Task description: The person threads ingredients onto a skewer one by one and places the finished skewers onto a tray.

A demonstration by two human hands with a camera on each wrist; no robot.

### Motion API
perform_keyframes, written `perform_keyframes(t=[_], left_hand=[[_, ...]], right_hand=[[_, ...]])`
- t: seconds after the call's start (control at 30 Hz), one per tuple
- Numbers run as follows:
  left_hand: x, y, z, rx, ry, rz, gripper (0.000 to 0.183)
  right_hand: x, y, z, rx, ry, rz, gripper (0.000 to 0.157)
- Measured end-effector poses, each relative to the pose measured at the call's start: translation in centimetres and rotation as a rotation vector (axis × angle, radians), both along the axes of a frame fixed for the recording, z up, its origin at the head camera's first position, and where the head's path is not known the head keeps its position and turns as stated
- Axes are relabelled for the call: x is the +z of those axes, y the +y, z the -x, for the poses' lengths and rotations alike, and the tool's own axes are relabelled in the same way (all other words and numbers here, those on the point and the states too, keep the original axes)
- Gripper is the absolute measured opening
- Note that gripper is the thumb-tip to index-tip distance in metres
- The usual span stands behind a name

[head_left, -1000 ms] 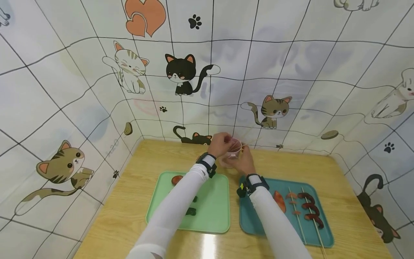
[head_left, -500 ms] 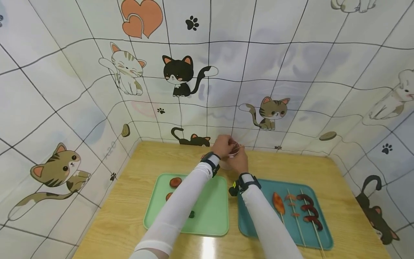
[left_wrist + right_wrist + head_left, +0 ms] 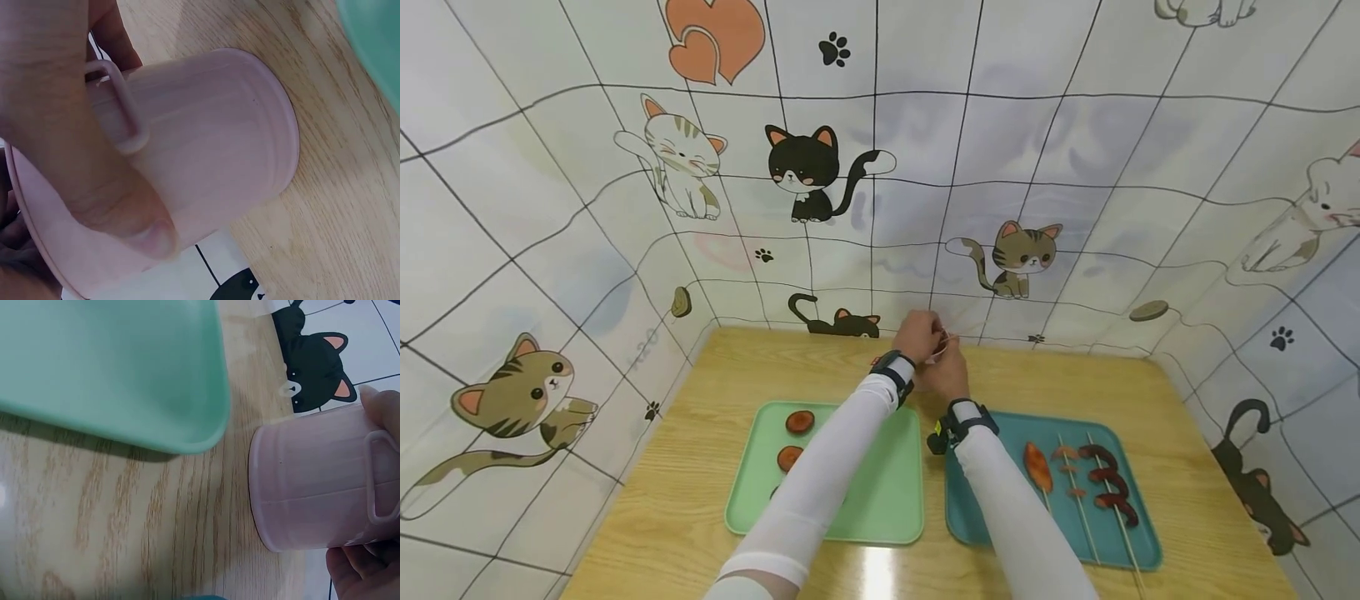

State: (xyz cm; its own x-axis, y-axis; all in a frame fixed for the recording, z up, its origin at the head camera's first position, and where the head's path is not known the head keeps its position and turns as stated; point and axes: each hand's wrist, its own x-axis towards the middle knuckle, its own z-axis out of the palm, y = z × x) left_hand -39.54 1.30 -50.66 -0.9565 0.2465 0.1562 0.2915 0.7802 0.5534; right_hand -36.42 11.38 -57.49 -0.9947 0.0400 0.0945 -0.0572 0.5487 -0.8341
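Note:
A pink plastic cup (image 3: pixel 206 137) with small loop handles stands on the wooden table near the back wall. My left hand (image 3: pixel 917 335) holds it from the left, the thumb (image 3: pixel 119 194) along its side and other fingers by the rim. From the right, my right hand (image 3: pixel 947 372) grips the same pink cup (image 3: pixel 312 481), with thumb and fingers on opposite sides near the rim. In the head view the hands hide most of the cup. Faint thin sticks (image 3: pixel 958 321) slant up from its mouth; what lies inside is hidden.
A light green tray (image 3: pixel 887 500) at left bears round brown slices (image 3: pixel 800 422), partly under my left arm. On the blue tray (image 3: pixel 973 508) at right lie an oval orange-brown piece (image 3: pixel 1037 467) on a stick and skewers (image 3: pixel 1112 492). Patterned wall covering rises behind.
My hands have drawn closer together over the cup, so less of its opening shows. The right hand has shifted left. The head view has turned slightly right.

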Motion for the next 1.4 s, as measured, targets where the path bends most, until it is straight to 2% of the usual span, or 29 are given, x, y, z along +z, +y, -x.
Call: perform_keyframes(t=[0.13, 0.3, 0.5, 0.63, 0.8, 0.97, 1.23, 1.4], left_hand=[[-0.2, -0.2, 0.1, 0.003, 0.021, -0.027, 0.012], [-0.4, -1.0, 0.3, 0.009, 0.052, -0.079, 0.01], [0.6, -2.5, 0.2, 0.007, 0.063, -0.175, 0.01], [1.3, -3.5, 0.5, 0.011, 0.121, -0.213, 0.01], [2.3, -4.3, 0.7, 0.007, 0.181, -0.276, 0.007], [3.6, -5.0, 0.0, 0.015, 0.156, -0.409, 0.007], [5.6, -6.1, -0.7, 0.026, 0.129, -0.574, 0.01], [6.7, -7.2, -1.1, 0.03, 0.094, -0.7, 0.013]], right_hand=[[0.3, -0.2, -0.2, 0.01, -0.02, 0.013, 0.079], [0.4, -0.2, -0.4, 0.037, -0.013, 0.013, 0.093], [0.3, -0.3, -0.7, 0.026, -0.048, 0.021, 0.109], [0.4, -0.5, -0.8, 0.027, -0.089, 0.018, 0.12], [0.6, -0.3, -0.7, 0.022, -0.085, -0.004, 0.121], [0.5, 0.0, -0.7, 0.024, -0.071, -0.01, 0.124], [0.0, 0.6, 0.1, 0.063, -0.041, 0.024, 0.117], [1.4, 1.0, -0.7, 0.106, -0.055, 0.047, 0.112]])
